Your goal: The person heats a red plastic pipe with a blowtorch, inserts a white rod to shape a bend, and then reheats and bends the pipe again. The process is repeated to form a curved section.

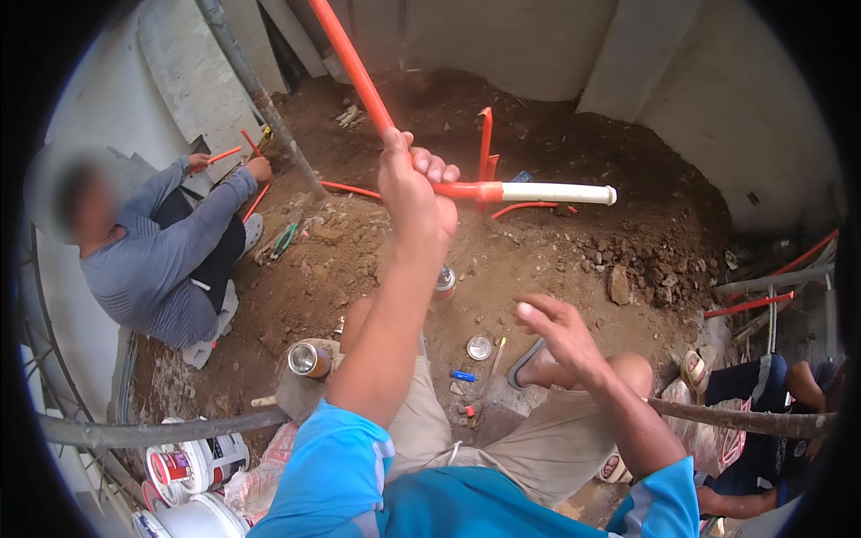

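Note:
My left hand (pixel 414 184) is raised in the upper middle, its fingers wrapped round an orange plastic pipe (pixel 354 67). The pipe slants up and away to the top edge; below my grip it turns to the right. At that end a white pipe piece (pixel 556 193) joins the orange one, lying level above the soil. Apart from the pipe, my right hand (pixel 565 336) hovers over my right knee with fingers stretched and nothing in them. On the ground between my legs are a blue lighter (pixel 464 376), a round metal lid (pixel 479 348) and a can (pixel 445 282).
At the left, a crouching person (pixel 170 242) holds a thin orange pipe (pixel 226 154). Green-handled pliers (pixel 284 240) lie nearby. A metal pole (pixel 260 94) stands ahead. Another open can (pixel 308 360) sits by my left leg. Paint buckets (pixel 215 457) and another person's legs (pixel 749 390) flank me.

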A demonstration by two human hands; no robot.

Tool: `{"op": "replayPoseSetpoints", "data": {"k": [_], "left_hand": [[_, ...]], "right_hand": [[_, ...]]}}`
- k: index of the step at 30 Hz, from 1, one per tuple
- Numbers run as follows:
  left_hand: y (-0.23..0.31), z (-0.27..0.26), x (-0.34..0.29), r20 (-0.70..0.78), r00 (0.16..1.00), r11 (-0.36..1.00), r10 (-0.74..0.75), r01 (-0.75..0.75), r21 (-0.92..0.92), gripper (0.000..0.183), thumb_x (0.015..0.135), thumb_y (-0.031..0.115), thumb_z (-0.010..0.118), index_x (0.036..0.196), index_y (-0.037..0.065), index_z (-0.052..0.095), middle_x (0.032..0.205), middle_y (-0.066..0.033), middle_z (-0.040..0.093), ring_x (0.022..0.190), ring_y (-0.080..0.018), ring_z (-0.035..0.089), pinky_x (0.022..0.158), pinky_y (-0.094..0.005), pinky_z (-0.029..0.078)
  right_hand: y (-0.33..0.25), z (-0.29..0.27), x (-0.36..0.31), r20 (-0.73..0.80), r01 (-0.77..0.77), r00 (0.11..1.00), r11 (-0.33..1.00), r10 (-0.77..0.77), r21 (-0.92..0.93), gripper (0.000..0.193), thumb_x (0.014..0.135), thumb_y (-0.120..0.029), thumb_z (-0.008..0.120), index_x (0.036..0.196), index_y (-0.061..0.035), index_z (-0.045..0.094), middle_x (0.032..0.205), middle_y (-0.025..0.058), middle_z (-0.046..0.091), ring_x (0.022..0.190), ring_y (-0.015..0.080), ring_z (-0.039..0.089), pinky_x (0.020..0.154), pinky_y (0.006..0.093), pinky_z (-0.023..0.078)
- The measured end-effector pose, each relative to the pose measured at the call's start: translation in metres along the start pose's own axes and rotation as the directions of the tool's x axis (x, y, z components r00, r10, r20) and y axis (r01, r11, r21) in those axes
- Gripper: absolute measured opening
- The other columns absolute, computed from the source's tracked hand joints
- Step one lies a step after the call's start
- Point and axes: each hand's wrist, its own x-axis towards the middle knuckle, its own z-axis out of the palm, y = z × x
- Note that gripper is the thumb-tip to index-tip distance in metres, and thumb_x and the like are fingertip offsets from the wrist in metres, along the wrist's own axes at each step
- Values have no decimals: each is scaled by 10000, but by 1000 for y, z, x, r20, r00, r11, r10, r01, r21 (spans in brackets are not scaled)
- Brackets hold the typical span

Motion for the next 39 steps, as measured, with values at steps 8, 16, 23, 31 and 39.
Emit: {"op": "replayPoseSetpoints", "data": {"k": [8, 16, 23, 31, 39], "left_hand": [[-69, 13, -49, 108, 988, 968, -110, 131, -214, 319, 1179, 456, 571, 1138, 140, 573, 787, 32, 455, 704, -107, 445, 737, -348, 451], [-79, 16, -56, 187, 970, 988, -152, 155, -1, 306, 1155, 393, 629, 1196, 92, 594, 977, -43, 611, 852, -187, 589, 778, -412, 554], [-48, 2, -38, 10, 968, 968, -249, 248, 45, 384, 1197, 479, 513, 1151, 106, 596, 742, 39, 447, 577, -75, 387, 541, -279, 375], [-64, 2, -55, -130, 981, 978, -144, 162, 133, 449, 1192, 550, 472, 1050, 124, 496, 711, 43, 383, 555, -86, 348, 485, -284, 308], [-65, -5, -45, -230, 958, 982, -171, 185, 41, 416, 1191, 524, 493, 1048, 133, 496, 720, 42, 390, 581, -89, 371, 528, -305, 340]], "right_hand": [[-64, -3, 82, -380, 428, 900, 273, -214, 861, 539, 1089, -484, 718, 1344, -10, 714, 1167, 136, 760, 1218, 334, 708, 1149, 493, 509], [-77, -12, 81, -423, 439, 884, 42, -197, 898, 573, 1095, -594, 649, 820, -98, 731, 646, 8, 474, 711, 219, 554, 950, 472, 527], [-71, -9, 72, -397, 428, 899, 177, -185, 886, 677, 1090, -700, 582, 733, -127, 635, 568, -26, 353, 540, 159, 419, 697, 402, 468], [-54, -19, 76, -360, 414, 902, 237, -240, 879, 709, 1078, -753, 554, 713, -145, 583, 573, -45, 293, 517, 145, 382, 660, 403, 460], [-80, -7, 70, -421, 433, 893, 49, -159, 900, 808, 1003, -866, 536, 1040, -89, 753, 817, 77, 626, 818, 270, 622, 871, 459, 525]]}}
